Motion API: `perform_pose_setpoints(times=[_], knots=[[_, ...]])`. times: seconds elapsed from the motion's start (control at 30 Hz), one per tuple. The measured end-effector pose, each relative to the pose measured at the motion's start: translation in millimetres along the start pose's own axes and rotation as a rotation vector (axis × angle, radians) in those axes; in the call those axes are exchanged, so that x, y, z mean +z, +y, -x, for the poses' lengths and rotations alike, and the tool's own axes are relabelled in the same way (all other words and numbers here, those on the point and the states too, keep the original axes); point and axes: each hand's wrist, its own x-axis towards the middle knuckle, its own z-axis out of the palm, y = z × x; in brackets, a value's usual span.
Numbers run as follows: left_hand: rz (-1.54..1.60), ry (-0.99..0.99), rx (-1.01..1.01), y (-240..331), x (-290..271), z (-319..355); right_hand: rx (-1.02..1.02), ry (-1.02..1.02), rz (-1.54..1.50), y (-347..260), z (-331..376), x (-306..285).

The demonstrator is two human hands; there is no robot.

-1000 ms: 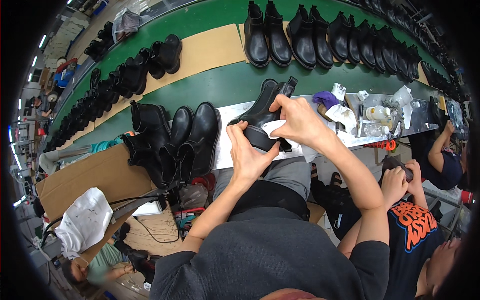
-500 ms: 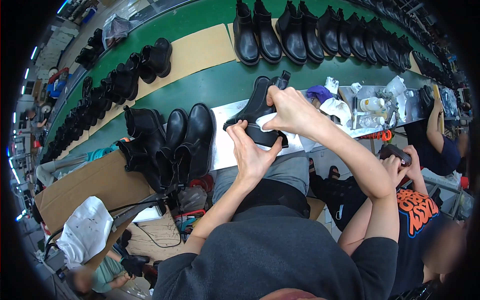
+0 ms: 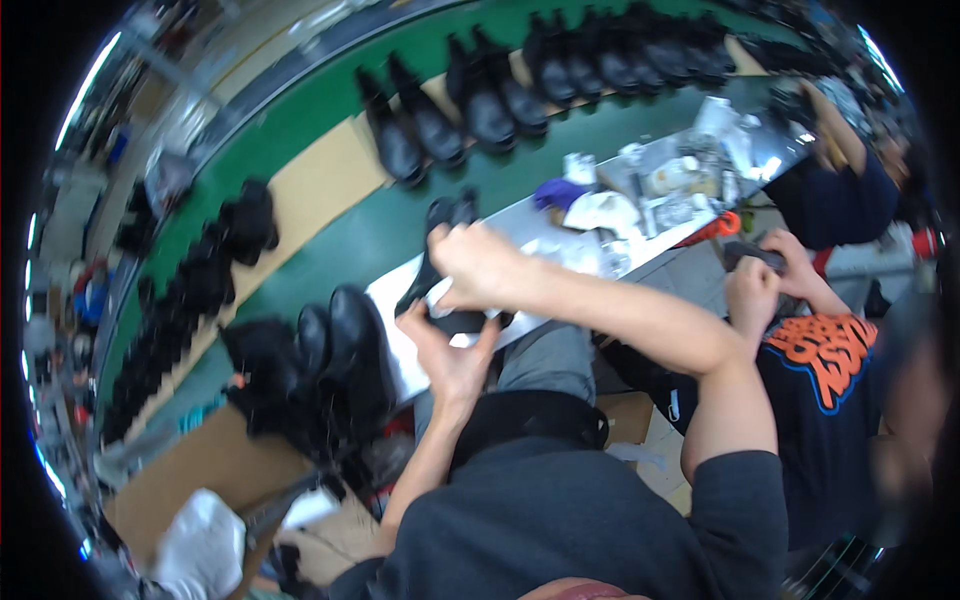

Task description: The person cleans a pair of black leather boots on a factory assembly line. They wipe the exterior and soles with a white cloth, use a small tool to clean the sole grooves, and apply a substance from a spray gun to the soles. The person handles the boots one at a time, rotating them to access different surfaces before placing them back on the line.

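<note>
Left hand [image 3: 452, 365] closed around a black boot [image 3: 423, 279], its fingers at the toe end and its thumb toward the heel end; the boot's thick sole spans the gap between them. Right hand [image 3: 482, 262] closed on a small white cloth [image 3: 439, 292], pressed to the boot's side just above the sole. The boot lies tilted near the centre of the frame, its shaft rising behind the right hand; blur hides finer detail. Compared with half a second earlier, boot and hands appear farther left and lower, the whole scene is turned counter-clockwise, and the hold looks alike. Outward: black boots [image 3: 357, 335] to the left; a purple cloth [image 3: 556, 194] and bottles [image 3: 675, 176] at upper right; a row of boots [image 3: 483, 108] along cardboard [image 3: 322, 178] on a green table [image 3: 345, 240] across the upper frame.
</note>
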Motion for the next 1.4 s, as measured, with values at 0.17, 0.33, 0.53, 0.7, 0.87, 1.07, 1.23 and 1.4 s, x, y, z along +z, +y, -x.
perform_pose_setpoints(times=[0.17,0.33,0.53,0.7,0.87,1.07,1.23,1.4], knots=[[-0.074,0.031,0.01,11.9,-16.5,-11.4,-0.144,0.08,-0.329,23.4,7.7,10.6],[-0.169,-0.045,0.104,-6.3,-17.8,-19.4,-0.135,-0.004,-0.565,44.8,26.3,4.3],[-0.129,-0.102,0.027,-1.3,-27.6,-29.6,-0.242,0.095,-0.637,53.6,17.3,22.4],[-0.134,-0.066,0.043,-5.3,-24.2,-27.5,-0.146,0.104,-0.61,41.5,10.5,16.7],[-0.185,-0.013,0.077,-0.5,-11.4,-20.9,-0.009,0.062,-0.294,20.7,3.9,2.2],[-0.194,0.009,0.08,3.8,1.6,-17.1,0.01,0.033,-0.027,4.6,-1.1,-8.0],[-0.146,-0.007,0.018,0.5,-17.2,-22.7,-0.087,0.07,-0.416,22.8,7.8,0.4],[-0.129,-0.103,0.002,-7.2,-25.0,-29.2,-0.202,0.121,-0.589,46.3,22.4,17.2]])
